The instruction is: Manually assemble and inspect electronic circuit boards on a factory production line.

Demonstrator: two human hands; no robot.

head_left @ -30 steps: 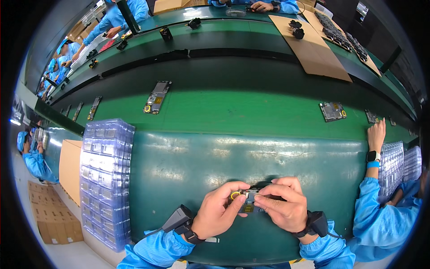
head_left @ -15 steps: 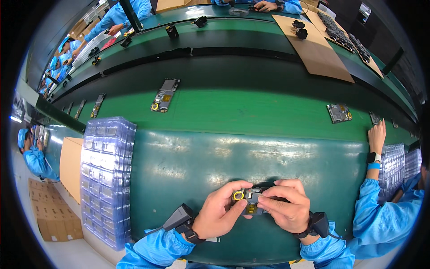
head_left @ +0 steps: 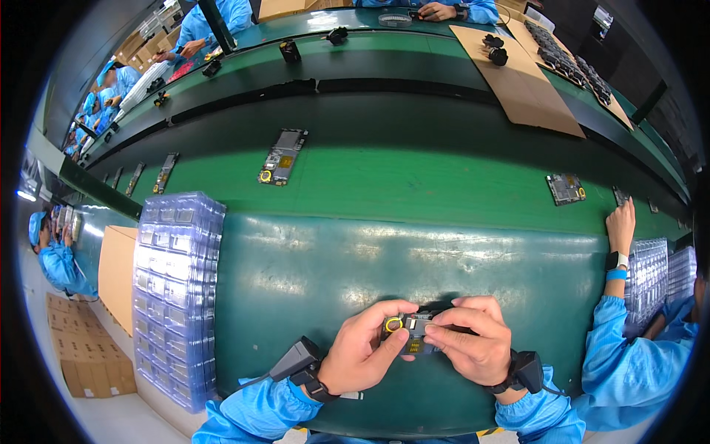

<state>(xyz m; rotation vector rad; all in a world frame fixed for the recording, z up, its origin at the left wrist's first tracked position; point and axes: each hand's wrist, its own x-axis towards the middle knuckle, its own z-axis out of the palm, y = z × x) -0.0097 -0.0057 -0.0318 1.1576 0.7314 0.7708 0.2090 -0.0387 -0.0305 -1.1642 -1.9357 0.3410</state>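
Between my hands, just above the green table mat (head_left: 310, 274), is a small dark circuit board (head_left: 416, 345) with a yellow ring at its left end and a gold contact patch. My left hand (head_left: 366, 344) grips its left end, thumb at the front near the ring and fingers behind. With thumb and fingers closed together, my right hand (head_left: 473, 337) presses on the board's right part. Whether a small part sits under those right fingertips is hidden.
A tall stack of clear plastic trays (head_left: 176, 296) stands at left. Beyond the mat, a green conveyor belt (head_left: 414, 170) carries circuit boards (head_left: 283, 157), another board (head_left: 566, 189) among them. A co-worker's hand (head_left: 621, 222) touches a board at right. Cardboard (head_left: 518, 81) lies across the far side.
The boards on the near belt have shifted slightly right, as have the black parts on the far belt. My hands hold nearly the same pose on the board.
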